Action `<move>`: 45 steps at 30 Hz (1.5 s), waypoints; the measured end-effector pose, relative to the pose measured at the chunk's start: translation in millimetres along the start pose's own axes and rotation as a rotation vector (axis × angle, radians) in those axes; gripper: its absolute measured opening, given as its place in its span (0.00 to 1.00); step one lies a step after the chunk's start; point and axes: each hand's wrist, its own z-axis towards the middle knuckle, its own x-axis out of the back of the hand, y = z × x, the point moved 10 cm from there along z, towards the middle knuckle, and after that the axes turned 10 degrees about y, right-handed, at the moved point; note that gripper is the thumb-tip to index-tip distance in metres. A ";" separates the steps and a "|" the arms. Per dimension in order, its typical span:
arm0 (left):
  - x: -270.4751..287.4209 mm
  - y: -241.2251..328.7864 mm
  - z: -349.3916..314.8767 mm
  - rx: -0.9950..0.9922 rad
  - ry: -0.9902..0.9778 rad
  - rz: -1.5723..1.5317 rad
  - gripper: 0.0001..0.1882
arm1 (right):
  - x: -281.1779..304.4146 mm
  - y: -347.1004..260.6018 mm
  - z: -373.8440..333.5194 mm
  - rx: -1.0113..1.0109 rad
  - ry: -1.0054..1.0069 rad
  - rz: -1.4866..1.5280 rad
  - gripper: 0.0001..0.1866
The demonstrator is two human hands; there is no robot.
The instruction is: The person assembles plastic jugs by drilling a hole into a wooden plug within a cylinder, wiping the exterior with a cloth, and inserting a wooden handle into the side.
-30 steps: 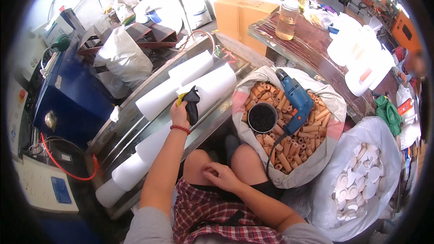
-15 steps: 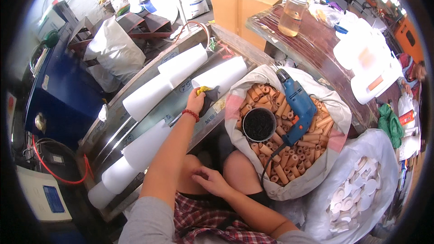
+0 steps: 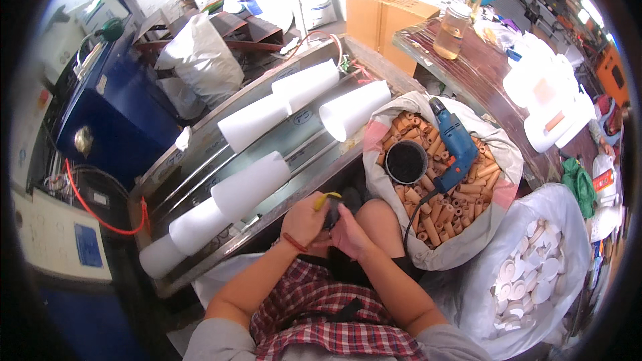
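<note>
Over my lap, my left hand (image 3: 306, 219) is closed round a dark thing with a yellow part (image 3: 330, 202), its kind hard to make out. From the other side my right hand (image 3: 350, 232) grips the same piece, thumb up against it, so the two hands meet. Beyond them stands a long trough (image 3: 267, 208) with white cylindrical rolls (image 3: 251, 184) in it; one shorter roll (image 3: 354, 110) lies at its near right side. To my right is a cloth sack (image 3: 461, 247) full of tan tubes (image 3: 445, 212).
A blue power drill (image 3: 457, 144) and a round tub of black bits (image 3: 406, 162) rest on the tubes. Nearer right, a plastic bag (image 3: 568, 227) holds white discs (image 3: 518, 287). A wooden table (image 3: 478, 73) with a jar (image 3: 452, 32) stands behind; a blue cabinet (image 3: 127, 120) is left.
My left hand has come back from the trough to my lap with the dark and yellow thing. My right hand has joined it there. The view has shifted.
</note>
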 end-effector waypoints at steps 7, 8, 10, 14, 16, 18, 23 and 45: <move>-8.3 58.7 -27.1 -0.369 -0.096 -0.038 0.14 | 48.6 -11.2 -7.0 0.232 0.224 0.169 0.25; -8.3 57.3 -26.0 -0.378 -0.104 -0.189 0.17 | 47.4 -15.8 -10.2 0.258 0.234 0.190 0.24; -3.6 41.1 -7.7 -0.328 -0.076 -0.282 0.21 | 42.7 -35.6 -13.0 0.332 0.169 0.268 0.23; 9.5 -9.9 63.9 -0.323 0.107 0.116 0.17 | 27.2 -56.1 -14.1 0.413 0.092 0.334 0.23; -20.0 -53.3 96.8 -0.436 -0.036 0.688 0.12 | 24.5 -52.2 -7.8 0.404 0.075 0.314 0.23; -48.3 -110.3 120.5 -0.356 -0.306 1.030 0.11 | 33.6 -46.4 -0.3 0.366 0.116 0.339 0.23; -90.7 -196.9 105.6 -0.087 -0.988 1.396 0.18 | 64.4 -36.0 17.0 0.382 0.148 0.281 0.19; 236.0 4.5 94.7 -0.133 0.298 0.647 0.25 | 9.6 -76.1 -1.6 0.439 0.228 0.116 0.16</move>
